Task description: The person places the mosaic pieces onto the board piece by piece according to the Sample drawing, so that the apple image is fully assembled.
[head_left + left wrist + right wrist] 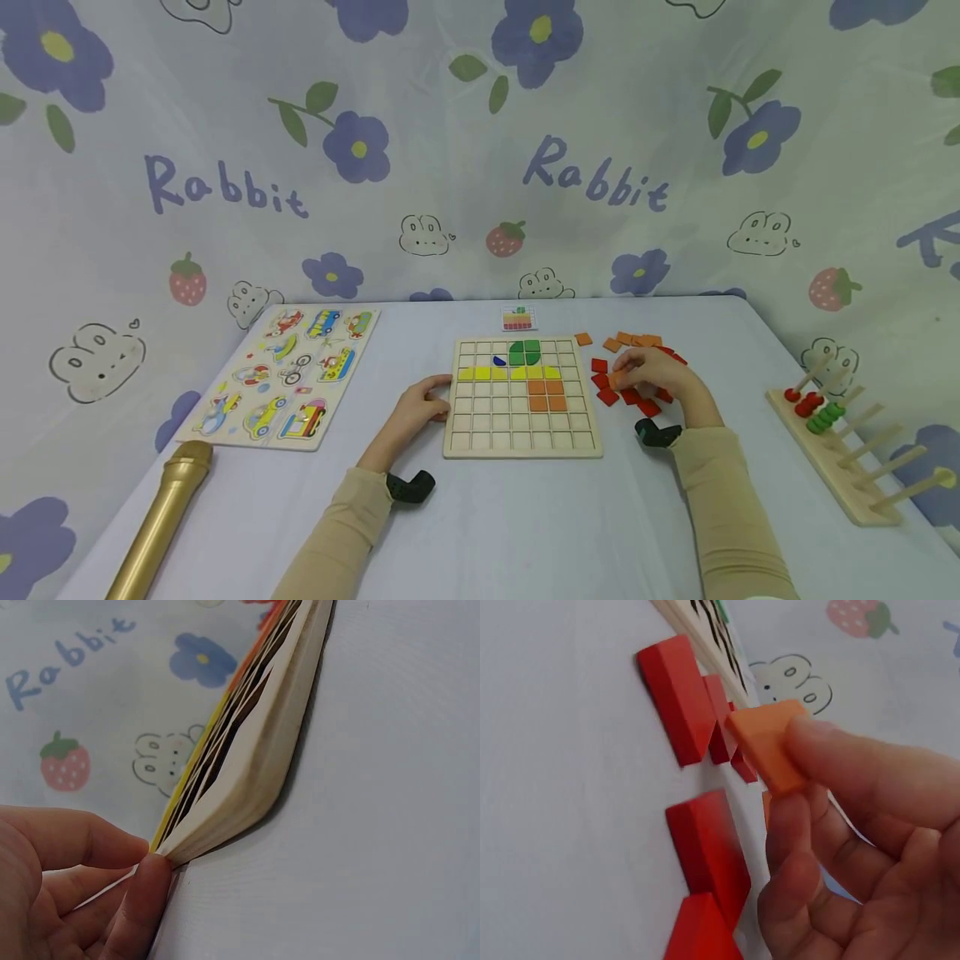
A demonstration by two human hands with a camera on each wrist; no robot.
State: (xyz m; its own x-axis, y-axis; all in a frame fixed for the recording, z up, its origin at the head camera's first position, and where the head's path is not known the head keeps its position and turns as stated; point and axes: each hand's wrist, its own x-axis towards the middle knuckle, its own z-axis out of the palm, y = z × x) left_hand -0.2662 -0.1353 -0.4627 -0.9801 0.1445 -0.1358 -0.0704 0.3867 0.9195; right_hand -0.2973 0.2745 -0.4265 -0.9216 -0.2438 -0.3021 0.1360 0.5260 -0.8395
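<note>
Plainly "Rabbit" lettering (597, 177) behind orange tile (767, 744)

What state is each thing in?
Grid board: flat, partly filled
Orange tile: pinched by right hand
Loose orange tiles: clustered
Red tiles: loose, scattered
Left hand: pinching board's edge
Picture card: flat, face up
Picture board: flat, face up
Microphone: lying down
Bead rack: some pegs loaded, others bare

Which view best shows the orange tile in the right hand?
The right wrist view: the orange tile looks large, mostly uncovered. The head view shows it small, partly hidden by fingers; the left wrist view lacks it.
</note>
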